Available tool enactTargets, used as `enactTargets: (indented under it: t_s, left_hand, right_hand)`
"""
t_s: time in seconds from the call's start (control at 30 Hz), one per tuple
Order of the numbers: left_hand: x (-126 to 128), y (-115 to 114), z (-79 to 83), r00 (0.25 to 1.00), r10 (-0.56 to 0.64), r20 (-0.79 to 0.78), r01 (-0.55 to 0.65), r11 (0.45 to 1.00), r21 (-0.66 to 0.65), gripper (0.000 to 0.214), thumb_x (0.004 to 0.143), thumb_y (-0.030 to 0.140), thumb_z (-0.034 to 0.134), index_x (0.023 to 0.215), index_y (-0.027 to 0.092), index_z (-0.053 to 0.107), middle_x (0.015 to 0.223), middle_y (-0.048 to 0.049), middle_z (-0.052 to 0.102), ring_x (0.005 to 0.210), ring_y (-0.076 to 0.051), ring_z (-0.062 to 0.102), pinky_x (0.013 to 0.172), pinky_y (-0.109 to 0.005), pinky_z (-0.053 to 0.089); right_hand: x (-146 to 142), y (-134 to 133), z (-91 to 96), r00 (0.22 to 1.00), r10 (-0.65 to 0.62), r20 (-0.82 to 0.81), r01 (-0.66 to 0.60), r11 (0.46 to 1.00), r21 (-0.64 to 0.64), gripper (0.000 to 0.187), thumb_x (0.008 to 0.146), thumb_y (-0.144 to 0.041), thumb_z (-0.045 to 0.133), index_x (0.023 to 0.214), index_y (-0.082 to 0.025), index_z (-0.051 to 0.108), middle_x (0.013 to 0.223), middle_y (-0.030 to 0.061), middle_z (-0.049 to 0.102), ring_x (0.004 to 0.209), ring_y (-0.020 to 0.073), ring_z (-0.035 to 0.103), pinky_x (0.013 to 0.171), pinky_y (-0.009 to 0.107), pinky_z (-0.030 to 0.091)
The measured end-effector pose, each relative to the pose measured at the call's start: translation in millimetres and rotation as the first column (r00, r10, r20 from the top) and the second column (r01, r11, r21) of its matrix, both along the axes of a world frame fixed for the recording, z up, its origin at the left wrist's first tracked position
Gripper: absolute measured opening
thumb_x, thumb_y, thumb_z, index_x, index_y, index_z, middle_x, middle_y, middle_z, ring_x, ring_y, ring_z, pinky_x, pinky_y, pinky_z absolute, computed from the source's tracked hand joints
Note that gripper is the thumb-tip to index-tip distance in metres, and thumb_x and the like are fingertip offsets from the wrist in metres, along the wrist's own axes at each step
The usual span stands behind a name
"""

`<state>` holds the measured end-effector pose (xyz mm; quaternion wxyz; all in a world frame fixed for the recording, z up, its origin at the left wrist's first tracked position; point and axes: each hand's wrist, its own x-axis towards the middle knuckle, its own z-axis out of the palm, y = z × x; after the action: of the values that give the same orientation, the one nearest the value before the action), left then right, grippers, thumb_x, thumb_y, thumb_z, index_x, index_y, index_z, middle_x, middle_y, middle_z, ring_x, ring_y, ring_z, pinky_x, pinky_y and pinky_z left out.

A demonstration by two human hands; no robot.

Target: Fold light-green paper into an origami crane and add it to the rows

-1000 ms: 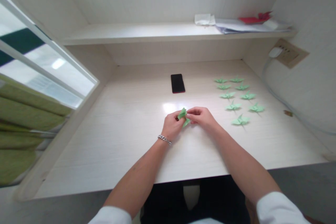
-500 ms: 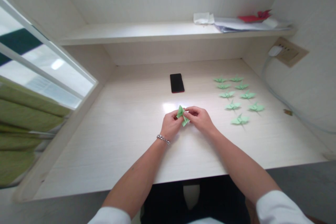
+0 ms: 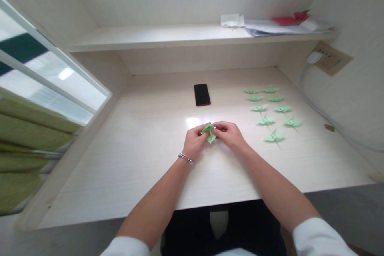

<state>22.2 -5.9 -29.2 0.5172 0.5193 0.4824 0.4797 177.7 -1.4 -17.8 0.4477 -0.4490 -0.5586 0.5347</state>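
Note:
A small folded piece of green paper, an origami crane point(image 3: 211, 137) by its look, is held between both hands above the desk. My left hand point(image 3: 194, 141), with a chain bracelet point(image 3: 186, 158) at its wrist, pinches the paper's left side. From the right, my right hand point(image 3: 230, 134) grips it with thumb and fingers; the fingertips partly cover the folds. To the right on the desk, several finished green paper cranes point(image 3: 274, 137) stand in two rough columns with their wings spread.
A black phone point(image 3: 202, 95) lies beyond my hands on the pale desk point(image 3: 135, 160). Overhead runs a shelf point(image 3: 156, 38) with papers point(image 3: 276, 27) and a red paper piece point(image 3: 286, 20). A white cable point(image 3: 312, 106) hangs from the wall socket point(image 3: 331, 59) at the right.
The green paper's upper part has been bent over and looks lower and rounder between my fingers. Both hands stay almost in the same place, still gripping it.

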Motion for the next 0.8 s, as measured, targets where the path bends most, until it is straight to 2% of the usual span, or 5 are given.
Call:
enactTargets:
  t_s: [0.13, 0.27, 0.57, 0.8]
  left_hand:
    - [1.2, -0.5, -1.3, 0.992, 0.003, 0.129, 0.006, 0.997, -0.074, 0.041, 0.070, 0.032, 0.069, 0.107, 0.015, 0.069, 0.102, -0.0097, 0.070, 0.081, -0.019, 0.065, 0.072, -0.032, 0.053]
    - [1.7, -1.5, -1.5, 0.977, 0.000, 0.212, 0.025, 0.993, -0.114, 0.042, 0.069, 0.030, 0.070, 0.107, 0.014, 0.069, 0.099, -0.0102, 0.070, 0.080, -0.019, 0.065, 0.073, -0.034, 0.054]
    - [1.0, -2.0, 1.9, 0.974, -0.003, 0.226, 0.035, 0.990, -0.135, 0.044, 0.067, 0.033, 0.072, 0.107, 0.013, 0.069, 0.103, -0.0111, 0.069, 0.084, -0.021, 0.065, 0.073, -0.034, 0.054]
    - [1.8, -3.4, 4.1, 0.981, -0.010, 0.193, 0.034, 0.992, -0.120, 0.049, 0.064, 0.029, 0.075, 0.110, 0.013, 0.067, 0.096, -0.0097, 0.070, 0.079, -0.019, 0.064, 0.069, -0.031, 0.053]
  right_hand:
    - [0.1, -0.9, 1.3, 0.999, -0.018, 0.027, 0.019, 0.999, -0.026, 0.040, 0.068, -0.045, 0.071, 0.096, -0.016, 0.070, 0.074, 0.0046, 0.068, 0.061, 0.0157, 0.062, 0.058, 0.028, 0.053]
    - [-1.0, -2.9, 0.5, 0.995, -0.075, 0.073, 0.075, 0.997, 0.000, 0.038, 0.069, -0.046, 0.070, 0.093, -0.017, 0.071, 0.076, 0.0065, 0.071, 0.062, 0.0169, 0.064, 0.057, 0.029, 0.054]
    - [-0.5, -2.4, 0.8, 0.995, -0.077, 0.057, 0.080, 0.996, -0.039, 0.040, 0.065, -0.046, 0.074, 0.092, -0.016, 0.071, 0.073, 0.0068, 0.070, 0.061, 0.0176, 0.064, 0.056, 0.029, 0.055]
    - [-3.7, -5.0, 0.2, 0.979, -0.164, 0.119, 0.159, 0.986, 0.052, 0.031, 0.070, -0.042, 0.070, 0.087, -0.017, 0.070, 0.075, 0.0065, 0.070, 0.063, 0.0176, 0.065, 0.055, 0.028, 0.055]
